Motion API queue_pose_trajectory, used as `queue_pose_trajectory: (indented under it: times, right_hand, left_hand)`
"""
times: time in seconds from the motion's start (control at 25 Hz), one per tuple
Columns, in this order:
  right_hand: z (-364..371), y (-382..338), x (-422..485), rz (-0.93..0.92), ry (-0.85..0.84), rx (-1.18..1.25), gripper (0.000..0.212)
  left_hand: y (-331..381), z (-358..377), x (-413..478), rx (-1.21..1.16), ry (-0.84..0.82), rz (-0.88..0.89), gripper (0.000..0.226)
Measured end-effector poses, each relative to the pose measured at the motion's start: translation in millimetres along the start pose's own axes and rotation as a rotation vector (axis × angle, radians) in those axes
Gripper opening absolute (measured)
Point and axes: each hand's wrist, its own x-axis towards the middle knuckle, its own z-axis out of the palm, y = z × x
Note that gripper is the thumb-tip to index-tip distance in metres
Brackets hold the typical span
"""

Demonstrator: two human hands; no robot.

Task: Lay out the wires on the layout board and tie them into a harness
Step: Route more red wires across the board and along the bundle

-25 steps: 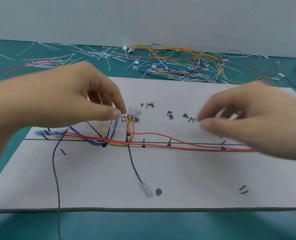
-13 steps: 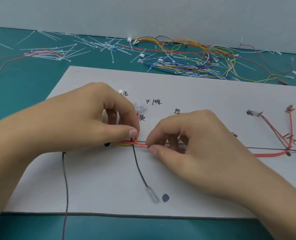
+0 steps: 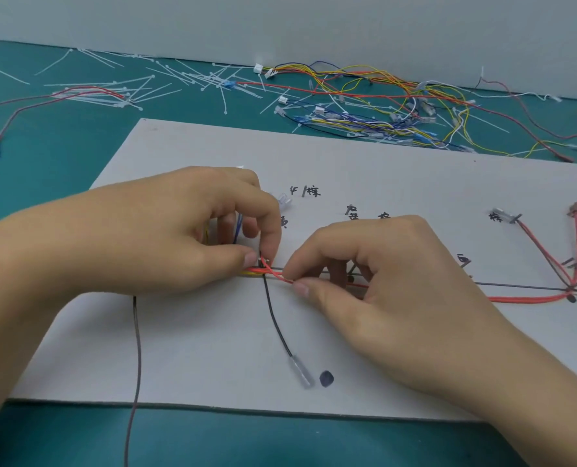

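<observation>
Starting nearest me, a black wire climbs the layout board to the junction where my left hand pinches the red wires between thumb and forefinger; my right hand pinches the same strands just beside it. I reckon the job now is keeping them taut and flat along the drawn line so a tie can bite cleanly. Nothing sits in a container: beyond the board, cable ties and spare wires lie loose on the counter.
</observation>
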Motion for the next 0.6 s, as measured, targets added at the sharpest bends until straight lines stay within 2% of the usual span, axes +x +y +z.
queue_pose_trajectory:
  times: [0.24, 0.44, 0.6]
  right_hand:
    - [0.5, -2.3, -1.2, -0.003, 0.013, -0.013, 0.015]
    - [0.9, -1.5, -1.0, 0.008, 0.026, -0.031, 0.014]
    - [-0.1, -3.8, -1.8, 0.022, 0.026, -0.011, 0.013]
  left_hand:
    - [-6.3, 8.0, 4.8, -0.028, 0.068, 0.017, 0.016]
    - [4.4, 3.5, 6.8, -0.018, -0.025, -0.034, 0.019]
    - [12.1, 7.8, 9.9, -0.042, -0.021, -0.080, 0.004]
